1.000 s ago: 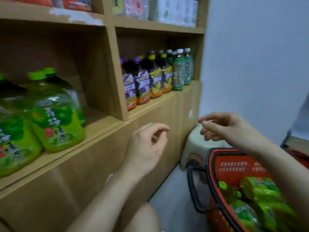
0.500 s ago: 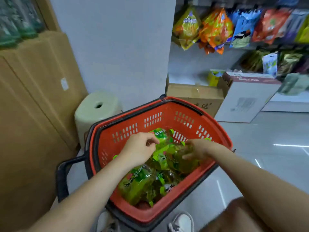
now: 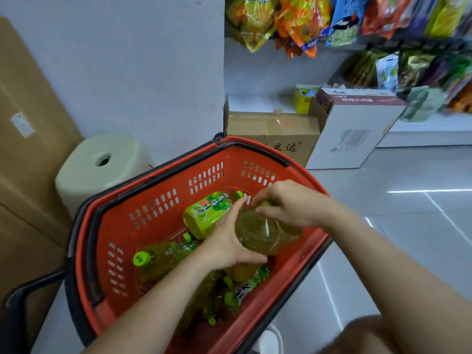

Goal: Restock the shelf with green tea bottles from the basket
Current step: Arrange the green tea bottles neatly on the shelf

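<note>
The red basket point(image 3: 158, 200) with a black rim sits on the floor below me and holds several green tea bottles. One clear amber-green bottle point(image 3: 263, 233) is raised above the pile. My left hand point(image 3: 227, 244) cups its lower side, and my right hand point(image 3: 288, 203) grips its top end, hiding the cap. Another bottle with a yellow-green label point(image 3: 207, 213) lies behind my left hand. A bottle with a green cap point(image 3: 158, 259) lies to the left in the basket. More bottles lie under my left forearm.
A pale green plastic stool point(image 3: 99, 164) stands left of the basket against the brown wooden shelf side point(image 3: 28, 154). Cardboard boxes point(image 3: 273, 131) and a white box point(image 3: 352, 134) stand behind the basket. Snack bags point(image 3: 293, 19) hang at the top right. Glossy floor point(image 3: 408, 226) stretches right.
My view swung from the shelf down to the basket. Both hands went into the basket and took hold of one bottle, which is now raised above the pile.
</note>
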Motion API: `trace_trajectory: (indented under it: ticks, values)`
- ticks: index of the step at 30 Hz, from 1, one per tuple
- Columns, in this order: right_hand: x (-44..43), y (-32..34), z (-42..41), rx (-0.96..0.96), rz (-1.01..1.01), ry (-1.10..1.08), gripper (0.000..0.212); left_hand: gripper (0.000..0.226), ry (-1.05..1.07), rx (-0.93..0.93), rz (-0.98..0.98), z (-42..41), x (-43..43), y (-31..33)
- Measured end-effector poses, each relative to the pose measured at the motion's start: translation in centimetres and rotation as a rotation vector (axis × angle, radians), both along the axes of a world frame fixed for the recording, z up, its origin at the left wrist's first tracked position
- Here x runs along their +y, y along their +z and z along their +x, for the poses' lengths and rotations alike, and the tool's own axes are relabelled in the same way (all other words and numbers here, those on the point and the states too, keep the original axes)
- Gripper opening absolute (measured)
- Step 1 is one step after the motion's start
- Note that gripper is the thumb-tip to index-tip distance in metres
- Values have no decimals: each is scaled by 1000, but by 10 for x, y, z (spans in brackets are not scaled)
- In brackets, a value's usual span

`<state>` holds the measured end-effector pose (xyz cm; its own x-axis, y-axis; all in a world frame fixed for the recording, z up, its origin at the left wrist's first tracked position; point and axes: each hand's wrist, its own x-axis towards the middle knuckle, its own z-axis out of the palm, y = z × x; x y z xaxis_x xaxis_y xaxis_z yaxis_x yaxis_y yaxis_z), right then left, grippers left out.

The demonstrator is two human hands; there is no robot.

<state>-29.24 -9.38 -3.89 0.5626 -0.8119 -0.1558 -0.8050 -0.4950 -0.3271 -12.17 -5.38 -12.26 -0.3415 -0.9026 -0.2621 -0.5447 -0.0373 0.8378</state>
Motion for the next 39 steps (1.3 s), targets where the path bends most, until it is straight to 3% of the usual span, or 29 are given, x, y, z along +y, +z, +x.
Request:
trace_trajectory:
  ticks: [4,7,10,11,13,15,16,20,24,27,30,34,39]
  values:
    - [2,30,2,-327,56,2,11,110,-101,238,209,24,-8,27]
    - [-6,29,5,-530,78,-54,9,105,80,298,230,26,-2,18]
    - [-25,-1,-16,-775,121,-394,20,116,304,346,199,24,6,8]
    - [-29,-16,-25,-705,139,-517,30,112,363,371,193,25,9,9]
    - [-31,-49,-35,-286,256,-571,52,97,449,429,200,31,12,12]
    - [-28,-74,-34,79,318,-532,44,93,518,437,206,39,14,17]
    - [-26,-81,-31,157,242,-548,32,98,548,416,196,43,15,19]
    - [-21,-70,-23,196,-28,-566,10,102,620,389,152,55,29,31]
    - [-14,-29,-1,160,-137,-422,8,99,664,387,62,70,46,57]
    - [2,18,19,24,-306,-290,15,68,725,533,30,85,67,82]
    - [33,66,47,-240,-461,-183,14,43,757,650,-18,100,97,112]
    - [77,131,99,-649,-608,-58,17,46,826,703,-156,126,150,149]
    - [134,202,171,-858,-568,157,24,43,958,785,-359,158,232,193]
